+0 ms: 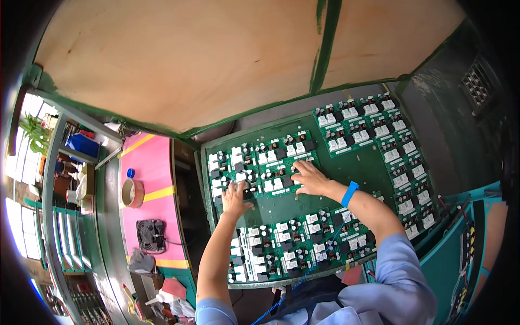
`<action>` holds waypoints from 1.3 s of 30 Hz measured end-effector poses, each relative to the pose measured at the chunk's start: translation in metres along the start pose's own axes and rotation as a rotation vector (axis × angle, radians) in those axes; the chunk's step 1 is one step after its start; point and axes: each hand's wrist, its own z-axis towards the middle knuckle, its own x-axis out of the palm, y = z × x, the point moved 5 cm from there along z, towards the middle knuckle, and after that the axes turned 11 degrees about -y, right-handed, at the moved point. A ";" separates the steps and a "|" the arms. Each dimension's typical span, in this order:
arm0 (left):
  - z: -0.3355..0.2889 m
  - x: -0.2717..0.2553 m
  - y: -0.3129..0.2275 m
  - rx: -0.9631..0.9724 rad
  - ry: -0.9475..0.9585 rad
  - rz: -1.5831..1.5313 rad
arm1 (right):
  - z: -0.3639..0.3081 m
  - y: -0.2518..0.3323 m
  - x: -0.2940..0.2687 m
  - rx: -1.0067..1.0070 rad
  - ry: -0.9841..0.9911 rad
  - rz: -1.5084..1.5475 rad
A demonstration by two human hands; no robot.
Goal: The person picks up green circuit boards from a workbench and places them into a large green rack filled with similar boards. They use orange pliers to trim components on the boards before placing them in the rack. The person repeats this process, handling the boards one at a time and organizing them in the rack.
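Several green circuit boards with white blocks, black blocks and round capacitors lie on a green tabletop (352, 179). My left hand (234, 201) rests with spread fingers at the near edge of a narrow board (218, 172) on the far left. To its right, my right hand (311, 180) reaches the right edge of a board (276, 181), fingers apart and slightly bent. Both hands seem to touch the boards from above, without a visible grip. A blue band (350, 194) circles my right wrist, and a coiled blue cord (287, 295) runs below.
More boards (303, 238) line the near edge, and others (360, 127) fill the far right corner. A pale panel with green framing (189, 59) rises behind the table. Left stands a pink-topped bench (157, 197) with a tape roll (132, 193) and a black fan (150, 235).
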 end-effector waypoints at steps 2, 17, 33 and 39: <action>0.002 0.002 0.001 -0.011 -0.015 0.022 | 0.004 -0.003 -0.004 -0.014 -0.040 -0.003; 0.021 0.011 -0.019 -0.462 -0.241 -0.110 | 0.033 -0.064 -0.015 0.151 -0.058 -0.034; 0.027 -0.026 -0.016 -0.500 -0.103 -0.195 | 0.031 -0.066 -0.022 0.248 0.032 -0.003; 0.013 -0.051 -0.013 -0.124 -0.073 -0.151 | 0.030 -0.068 -0.020 0.241 0.008 0.022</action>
